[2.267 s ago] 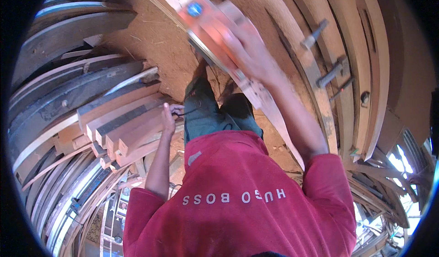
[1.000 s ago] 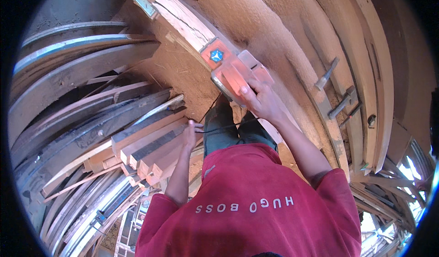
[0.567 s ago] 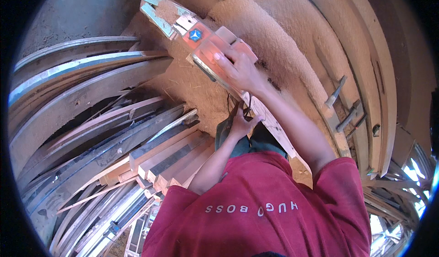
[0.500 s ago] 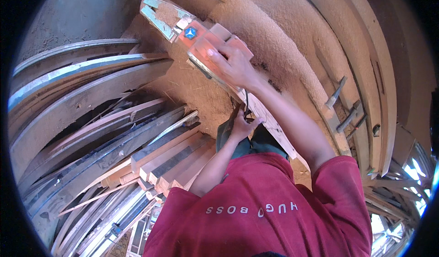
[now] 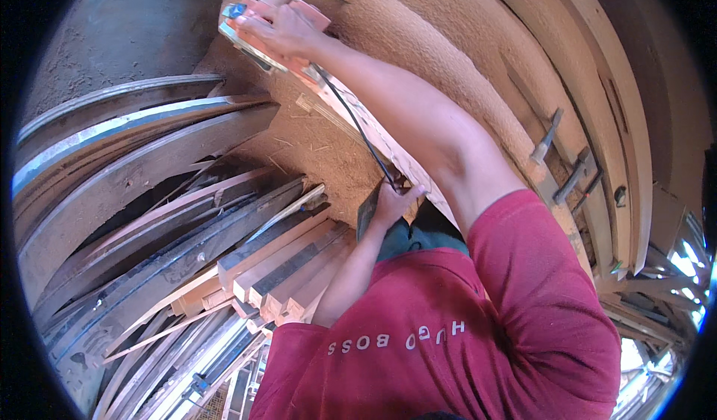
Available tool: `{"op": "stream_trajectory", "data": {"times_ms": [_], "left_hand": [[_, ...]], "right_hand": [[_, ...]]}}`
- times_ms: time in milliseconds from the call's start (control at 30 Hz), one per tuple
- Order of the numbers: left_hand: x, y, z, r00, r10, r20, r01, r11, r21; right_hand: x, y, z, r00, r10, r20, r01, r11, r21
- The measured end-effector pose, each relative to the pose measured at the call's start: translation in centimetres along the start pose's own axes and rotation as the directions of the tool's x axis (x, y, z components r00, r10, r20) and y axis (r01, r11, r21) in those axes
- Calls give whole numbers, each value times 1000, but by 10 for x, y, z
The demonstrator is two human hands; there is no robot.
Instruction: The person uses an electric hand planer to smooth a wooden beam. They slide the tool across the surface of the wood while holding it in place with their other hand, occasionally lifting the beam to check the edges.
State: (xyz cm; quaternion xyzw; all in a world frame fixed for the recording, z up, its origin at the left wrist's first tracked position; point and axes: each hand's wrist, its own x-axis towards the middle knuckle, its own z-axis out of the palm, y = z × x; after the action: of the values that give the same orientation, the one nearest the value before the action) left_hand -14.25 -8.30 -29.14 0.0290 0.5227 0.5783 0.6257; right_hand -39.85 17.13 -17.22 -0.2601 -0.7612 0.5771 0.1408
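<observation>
My right hand [image 5: 280, 30] is stretched far forward and grips an orange electric planer [image 5: 302, 11] from above. The planer rests on the far end of a long pale plank [image 5: 377, 138] that runs back toward me. A black cord [image 5: 357, 125] leads from the planer along the plank to my left hand [image 5: 396, 200]. That hand is curled shut around the cord at the plank's near end, close to my body. My red shirt fills the lower part of the view.
A stack of short squared timber pieces [image 5: 284, 263] lies left of my left arm. Long grey boards [image 5: 134, 144] lie further left. Sawdust [image 5: 321, 147] covers the surface beside the plank. Metal clamps [image 5: 575, 175] and more boards are on the right.
My right hand has pushed the planer further away along the plank. My left hand left the timber stack and came across to the cord at the plank's near end.
</observation>
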Motion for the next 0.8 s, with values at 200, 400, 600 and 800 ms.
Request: {"op": "stream_trajectory", "data": {"times_ms": [200,400,600,800], "left_hand": [[-51,-14,-40,944,-316,100,254,883,396],[-65,-4,-56,866,-462,192,372,851,371],[-42,-11,8,896,-444,3,389,788,477],[-70,-73,126,798,-501,-336,543,839,38]], "right_hand": [[-128,4,-84,1000,11,16,-6,959,-282],[-401,-29,-222,936,235,-263,-314,894,-320],[-631,-62,-259,365,631,-685,-611,717,335],[-751,-69,-268,59,577,-815,-391,764,513]]}}
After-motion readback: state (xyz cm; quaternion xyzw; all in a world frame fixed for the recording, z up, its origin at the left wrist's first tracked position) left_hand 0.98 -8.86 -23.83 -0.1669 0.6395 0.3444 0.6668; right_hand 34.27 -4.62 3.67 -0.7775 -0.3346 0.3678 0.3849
